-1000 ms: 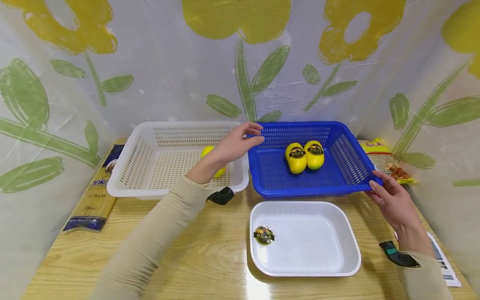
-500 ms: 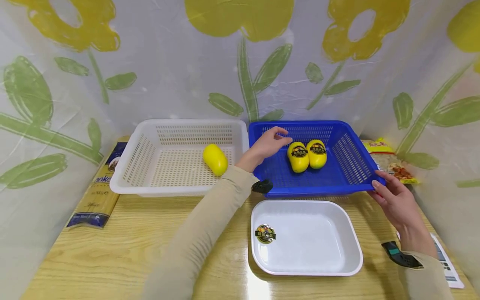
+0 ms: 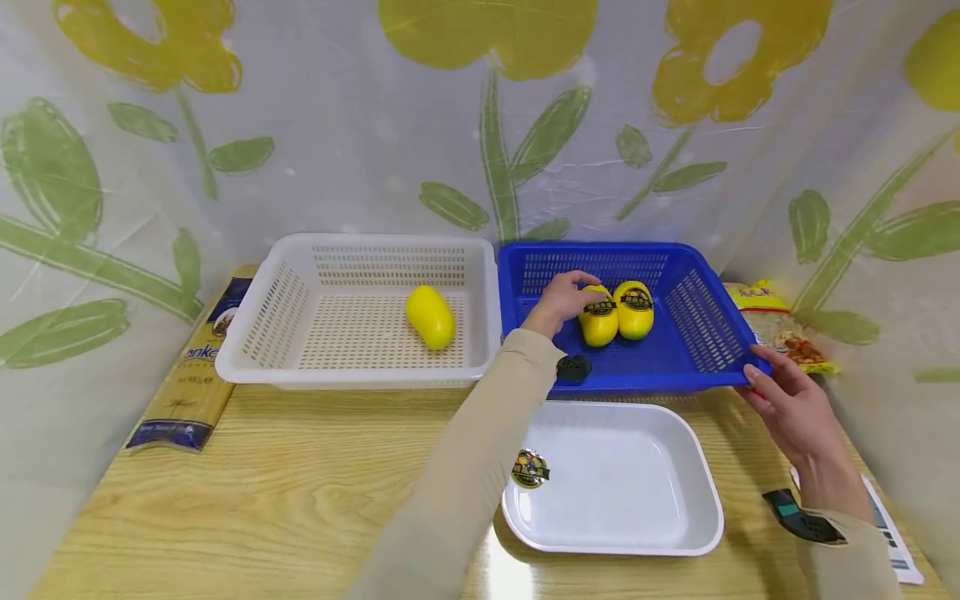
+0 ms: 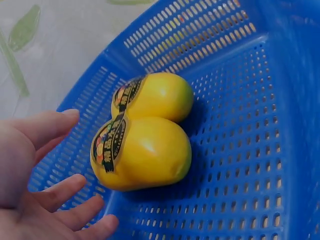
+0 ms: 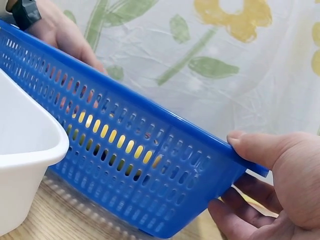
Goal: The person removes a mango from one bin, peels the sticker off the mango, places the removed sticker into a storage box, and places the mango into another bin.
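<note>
Two yellow mangoes with black stickers lie side by side in the blue basket [image 3: 678, 362]. My left hand [image 3: 562, 300] reaches over the basket's left part, right at the left mango [image 3: 600, 330]. In the left wrist view, its thumb and fingers are spread apart beside the nearer mango [image 4: 150, 155], and nothing is between them. The other mango [image 4: 167, 95] lies just behind. With thumb on top and fingers below, my right hand [image 3: 798, 412] holds the blue basket's right front corner. A third mango [image 3: 431, 317] lies in the white basket [image 3: 247, 367].
In front of the blue basket stands a white tray [image 3: 615, 483] with a round sticker [image 3: 529, 468] inside. A long pasta packet [image 3: 183, 375] lies left of the white basket. Right of the blue basket is a snack bag [image 3: 795, 342]. A printed sheet [image 3: 896, 542] lies near the right edge.
My left hand has moved right, from above the gap between the two baskets to the left mango in the blue basket. The right hand has kept its hold on the corner.
</note>
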A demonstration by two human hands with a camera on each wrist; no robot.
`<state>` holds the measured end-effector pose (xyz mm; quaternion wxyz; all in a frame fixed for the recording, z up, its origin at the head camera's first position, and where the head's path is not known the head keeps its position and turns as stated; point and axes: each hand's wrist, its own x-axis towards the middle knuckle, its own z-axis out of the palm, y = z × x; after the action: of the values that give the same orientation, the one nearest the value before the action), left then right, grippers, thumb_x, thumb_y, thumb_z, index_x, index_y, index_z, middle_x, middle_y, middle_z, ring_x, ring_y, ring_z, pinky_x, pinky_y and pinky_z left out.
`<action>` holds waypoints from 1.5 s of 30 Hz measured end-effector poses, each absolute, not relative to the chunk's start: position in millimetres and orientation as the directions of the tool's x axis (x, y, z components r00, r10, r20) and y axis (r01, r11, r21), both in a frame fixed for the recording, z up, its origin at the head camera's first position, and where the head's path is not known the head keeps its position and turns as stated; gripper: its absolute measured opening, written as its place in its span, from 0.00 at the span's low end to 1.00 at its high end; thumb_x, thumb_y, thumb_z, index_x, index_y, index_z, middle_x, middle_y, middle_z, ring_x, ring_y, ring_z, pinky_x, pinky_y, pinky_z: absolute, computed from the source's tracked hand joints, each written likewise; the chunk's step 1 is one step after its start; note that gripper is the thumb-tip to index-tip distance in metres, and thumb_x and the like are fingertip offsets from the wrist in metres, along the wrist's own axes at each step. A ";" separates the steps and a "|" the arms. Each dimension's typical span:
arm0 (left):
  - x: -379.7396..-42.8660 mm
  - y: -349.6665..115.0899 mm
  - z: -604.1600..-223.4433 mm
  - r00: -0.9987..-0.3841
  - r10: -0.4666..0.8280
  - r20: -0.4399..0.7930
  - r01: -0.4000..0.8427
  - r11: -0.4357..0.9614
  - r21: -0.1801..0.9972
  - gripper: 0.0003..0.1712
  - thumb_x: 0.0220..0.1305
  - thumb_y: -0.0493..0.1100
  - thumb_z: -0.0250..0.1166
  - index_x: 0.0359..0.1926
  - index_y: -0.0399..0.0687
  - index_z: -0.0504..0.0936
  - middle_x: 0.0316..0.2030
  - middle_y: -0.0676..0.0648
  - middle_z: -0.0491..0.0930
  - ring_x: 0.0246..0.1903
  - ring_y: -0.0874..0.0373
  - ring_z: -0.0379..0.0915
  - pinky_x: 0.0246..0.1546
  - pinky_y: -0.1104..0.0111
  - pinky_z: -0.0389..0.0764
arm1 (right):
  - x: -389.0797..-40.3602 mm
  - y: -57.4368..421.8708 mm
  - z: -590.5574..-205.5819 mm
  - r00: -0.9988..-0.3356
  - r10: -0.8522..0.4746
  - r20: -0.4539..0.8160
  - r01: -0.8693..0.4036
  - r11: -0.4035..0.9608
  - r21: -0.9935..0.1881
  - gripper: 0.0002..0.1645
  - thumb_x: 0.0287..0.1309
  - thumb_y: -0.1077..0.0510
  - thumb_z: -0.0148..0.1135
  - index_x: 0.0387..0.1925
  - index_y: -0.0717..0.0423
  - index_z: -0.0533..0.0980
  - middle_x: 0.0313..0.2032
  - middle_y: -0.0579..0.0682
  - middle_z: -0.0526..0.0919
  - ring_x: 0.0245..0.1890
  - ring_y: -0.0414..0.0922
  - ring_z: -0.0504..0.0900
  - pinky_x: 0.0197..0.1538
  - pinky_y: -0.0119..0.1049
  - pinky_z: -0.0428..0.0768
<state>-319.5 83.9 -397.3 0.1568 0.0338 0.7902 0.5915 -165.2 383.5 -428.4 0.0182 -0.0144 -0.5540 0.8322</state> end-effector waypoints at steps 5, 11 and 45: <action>-322.5 85.1 -399.9 -0.935 0.234 -0.265 -0.180 0.331 0.926 0.15 0.65 0.39 0.66 0.53 0.48 0.83 0.63 0.44 0.72 0.60 0.49 0.69 0.60 0.55 0.71 | -164.4 383.7 -427.8 -0.998 0.054 -0.014 -0.006 -0.363 -0.932 0.21 0.65 0.70 0.56 0.57 0.54 0.75 0.50 0.50 0.72 0.42 0.41 0.84 0.45 0.34 0.83; -325.0 86.8 -399.8 -0.933 0.237 -0.271 -0.183 0.337 0.924 0.16 0.65 0.38 0.66 0.53 0.48 0.83 0.61 0.44 0.73 0.59 0.48 0.70 0.59 0.55 0.72 | -163.6 384.0 -428.0 -0.998 0.062 -0.019 -0.004 -0.353 -0.936 0.22 0.65 0.69 0.56 0.59 0.54 0.74 0.51 0.50 0.71 0.42 0.41 0.84 0.44 0.34 0.83; -328.8 94.6 -403.9 -0.884 0.345 -0.316 -0.109 0.506 0.856 0.30 0.59 0.31 0.69 0.62 0.55 0.77 0.65 0.45 0.68 0.52 0.52 0.71 0.47 0.62 0.78 | -167.4 385.0 -427.8 -0.998 0.054 -0.022 0.004 -0.311 -0.950 0.21 0.66 0.69 0.55 0.58 0.54 0.73 0.49 0.49 0.72 0.41 0.41 0.84 0.45 0.33 0.82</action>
<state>-328.8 94.6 -403.9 0.2304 0.0707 0.8365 0.4921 -167.4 385.0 -427.8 0.0152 -0.0246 -0.5867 0.8093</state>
